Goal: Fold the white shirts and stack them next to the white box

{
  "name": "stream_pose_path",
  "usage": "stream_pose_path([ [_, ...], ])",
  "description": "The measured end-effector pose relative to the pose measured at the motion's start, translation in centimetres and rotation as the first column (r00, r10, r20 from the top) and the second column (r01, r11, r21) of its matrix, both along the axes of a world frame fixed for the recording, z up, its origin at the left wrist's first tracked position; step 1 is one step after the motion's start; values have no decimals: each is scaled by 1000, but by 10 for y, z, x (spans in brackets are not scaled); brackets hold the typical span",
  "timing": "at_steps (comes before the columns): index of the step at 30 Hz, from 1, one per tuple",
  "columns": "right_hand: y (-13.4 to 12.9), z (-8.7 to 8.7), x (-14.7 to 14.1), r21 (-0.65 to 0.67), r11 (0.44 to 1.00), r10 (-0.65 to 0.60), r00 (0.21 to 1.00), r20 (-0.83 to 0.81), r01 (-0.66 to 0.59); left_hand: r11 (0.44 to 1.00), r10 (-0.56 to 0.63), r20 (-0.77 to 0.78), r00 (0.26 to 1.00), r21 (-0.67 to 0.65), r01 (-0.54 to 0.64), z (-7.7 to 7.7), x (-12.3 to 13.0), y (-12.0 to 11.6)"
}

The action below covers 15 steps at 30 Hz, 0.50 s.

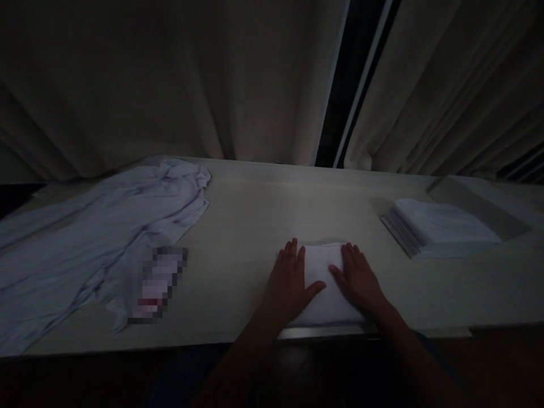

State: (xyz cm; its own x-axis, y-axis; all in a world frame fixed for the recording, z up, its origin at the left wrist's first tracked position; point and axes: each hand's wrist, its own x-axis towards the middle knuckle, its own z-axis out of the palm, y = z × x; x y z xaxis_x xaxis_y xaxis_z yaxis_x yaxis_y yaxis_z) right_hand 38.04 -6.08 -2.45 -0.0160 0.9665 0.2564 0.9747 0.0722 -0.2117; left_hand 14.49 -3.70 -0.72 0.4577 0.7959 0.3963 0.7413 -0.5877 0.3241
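Note:
A folded white cloth (321, 300) lies flat near the front edge of the pale table, making a neat rectangle. My left hand (291, 283) rests flat on its left side, with the thumb pointing inward across the fabric. On the right side, my right hand (357, 277) presses down the same way, fingers stretched out. Neither hand grips the cloth. The parts of the cloth under both palms are hidden.
Spread over the left of the table (255, 209) is a loose white garment (114, 215). A blurred-out flat item (157, 283) lies beside it. To the right sits a stack of folded white cloth (442, 224) by a grey-white flat panel (480, 204). Curtains (255, 79) hang behind.

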Motion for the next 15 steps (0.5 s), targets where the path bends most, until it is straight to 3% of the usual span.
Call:
stream_pose_path([
  [5,5,-12,1,-83,997,-10,999,-50,6,985,75,-137,988,-142,-94,-26,-1,6],
  [11,8,-7,-3,-67,998,-4,986,-165,-7,982,101,-126,987,-144,-119,-27,1,6],
  [13,9,-3,-1,-39,999,17,961,-276,-29,981,82,-99,992,-169,-98,-27,0,8],
  [15,7,1,10,16,1000,7,887,-461,0,976,57,-38,998,-210,-64,-27,-4,10],
])
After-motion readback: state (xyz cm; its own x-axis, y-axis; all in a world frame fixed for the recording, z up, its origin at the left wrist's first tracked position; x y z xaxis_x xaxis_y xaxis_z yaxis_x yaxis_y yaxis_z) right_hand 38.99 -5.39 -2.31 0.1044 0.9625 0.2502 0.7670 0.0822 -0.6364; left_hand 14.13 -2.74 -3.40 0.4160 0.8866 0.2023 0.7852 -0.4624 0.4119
